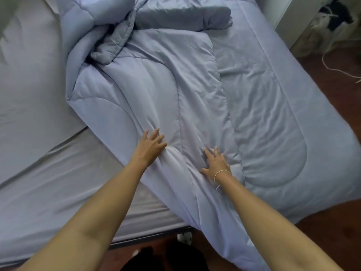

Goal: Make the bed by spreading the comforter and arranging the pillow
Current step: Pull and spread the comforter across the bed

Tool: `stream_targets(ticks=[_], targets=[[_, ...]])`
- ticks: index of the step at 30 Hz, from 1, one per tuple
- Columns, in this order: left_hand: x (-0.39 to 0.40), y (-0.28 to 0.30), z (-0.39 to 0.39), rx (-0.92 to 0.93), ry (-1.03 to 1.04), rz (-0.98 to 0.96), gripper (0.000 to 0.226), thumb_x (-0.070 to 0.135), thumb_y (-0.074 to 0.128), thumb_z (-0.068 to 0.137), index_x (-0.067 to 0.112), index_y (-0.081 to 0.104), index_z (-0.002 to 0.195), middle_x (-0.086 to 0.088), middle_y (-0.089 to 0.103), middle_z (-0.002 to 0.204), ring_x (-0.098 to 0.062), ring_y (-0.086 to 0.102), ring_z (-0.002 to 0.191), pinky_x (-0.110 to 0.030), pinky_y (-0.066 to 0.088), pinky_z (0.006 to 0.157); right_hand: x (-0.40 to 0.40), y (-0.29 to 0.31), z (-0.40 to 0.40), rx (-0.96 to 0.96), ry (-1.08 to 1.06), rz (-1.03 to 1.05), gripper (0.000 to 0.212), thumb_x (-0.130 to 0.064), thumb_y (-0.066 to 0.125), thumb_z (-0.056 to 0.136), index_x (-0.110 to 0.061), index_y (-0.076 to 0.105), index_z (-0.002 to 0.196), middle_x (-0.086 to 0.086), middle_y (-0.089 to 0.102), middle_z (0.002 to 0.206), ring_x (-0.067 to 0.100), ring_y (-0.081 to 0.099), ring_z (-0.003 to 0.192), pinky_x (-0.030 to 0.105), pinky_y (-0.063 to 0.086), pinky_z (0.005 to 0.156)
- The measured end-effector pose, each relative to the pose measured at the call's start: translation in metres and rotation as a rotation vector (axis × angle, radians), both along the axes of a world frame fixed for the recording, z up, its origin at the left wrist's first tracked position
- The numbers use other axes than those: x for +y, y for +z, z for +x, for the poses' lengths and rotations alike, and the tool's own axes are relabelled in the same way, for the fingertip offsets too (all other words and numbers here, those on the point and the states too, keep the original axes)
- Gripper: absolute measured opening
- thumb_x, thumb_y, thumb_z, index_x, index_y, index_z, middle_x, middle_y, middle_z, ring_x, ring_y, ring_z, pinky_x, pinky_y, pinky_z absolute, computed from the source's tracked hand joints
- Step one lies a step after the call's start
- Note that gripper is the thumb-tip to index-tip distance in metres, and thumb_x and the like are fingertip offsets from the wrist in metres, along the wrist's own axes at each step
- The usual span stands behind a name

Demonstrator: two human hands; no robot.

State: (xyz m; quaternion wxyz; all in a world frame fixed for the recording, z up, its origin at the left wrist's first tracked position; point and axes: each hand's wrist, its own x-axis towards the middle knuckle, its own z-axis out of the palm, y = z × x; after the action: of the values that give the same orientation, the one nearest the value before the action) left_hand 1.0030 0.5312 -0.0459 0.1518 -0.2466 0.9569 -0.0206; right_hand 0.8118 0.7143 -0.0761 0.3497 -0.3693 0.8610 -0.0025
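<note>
A pale lilac comforter [156, 90] lies folded over itself down the middle and right of the bed, bunched at the top. Its lower end hangs over the bed's foot. My left hand [151, 146] rests on the folded layer with fingers spread and fabric puckered under the fingertips. My right hand [214, 163], a thin string on its wrist, presses flat on the same fold a little to the right. A grey pillow [183, 16] lies across the head of the bed, partly under the bunched comforter.
The bare fitted sheet [35, 114] covers the left half of the mattress. A white cabinet [293, 18] stands at the upper right with a dark bundle and a loose cord [336, 69] on the brown floor. My feet show at the bottom edge.
</note>
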Motion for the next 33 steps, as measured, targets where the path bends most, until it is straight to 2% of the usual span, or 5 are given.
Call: stream_targets(ticks=[8,17,21,25,33], targets=[[0.001,0.009,0.053,0.02,-0.173,-0.056,0.021,0.001,0.068,0.069,0.017,0.06,0.081,-0.005,0.061,0.065,-0.023,0.063,0.064,-0.057,0.03,0.107,0.009,0.005,0.063,0.071,0.097,-0.102,0.052,-0.003,0.031,0.096,-0.032,0.042,0.138,0.004,0.048,0.141,0.031,0.056,0.116,0.037,0.044,0.095],[0.025,0.041,0.148,-0.452,-0.345,0.225,0.029,0.004,0.055,0.082,0.015,0.065,0.107,-0.01,0.068,0.103,-0.029,0.062,0.1,-0.052,0.019,0.113,0.018,0.027,0.156,-0.242,0.27,0.193,0.031,-0.013,0.045,0.082,-0.032,0.061,0.101,0.001,0.066,0.104,0.032,0.059,0.099,0.035,0.049,0.085],[-0.021,0.061,0.124,-0.37,-0.051,0.608,0.043,0.02,0.051,0.084,0.025,0.053,0.126,-0.01,0.059,0.125,-0.029,0.054,0.114,-0.034,0.04,0.098,-0.01,0.052,0.153,-0.12,-0.151,-0.188,0.023,-0.026,0.059,0.079,-0.031,0.071,0.098,-0.004,0.072,0.098,0.021,0.065,0.097,0.029,0.049,0.084],[-0.116,0.045,0.069,0.064,-0.091,0.29,0.051,0.03,0.055,0.09,0.019,0.043,0.138,-0.014,0.049,0.137,-0.031,0.049,0.122,-0.034,0.037,0.101,-0.082,0.052,0.112,0.074,-0.231,-0.416,0.057,-0.035,0.069,0.081,-0.02,0.052,0.134,0.006,0.056,0.134,0.026,0.05,0.125,0.033,0.037,0.105],[-0.253,-0.041,0.008,-0.05,0.302,0.012,0.126,0.091,0.046,0.056,0.024,-0.006,0.15,-0.02,-0.001,0.157,-0.037,0.0,0.145,-0.061,-0.007,0.11,-0.2,-0.029,0.01,0.085,-0.257,-0.161,0.128,-0.064,0.078,0.056,-0.054,-0.018,0.14,-0.002,-0.029,0.155,0.034,-0.018,0.144,0.071,0.014,0.107]])
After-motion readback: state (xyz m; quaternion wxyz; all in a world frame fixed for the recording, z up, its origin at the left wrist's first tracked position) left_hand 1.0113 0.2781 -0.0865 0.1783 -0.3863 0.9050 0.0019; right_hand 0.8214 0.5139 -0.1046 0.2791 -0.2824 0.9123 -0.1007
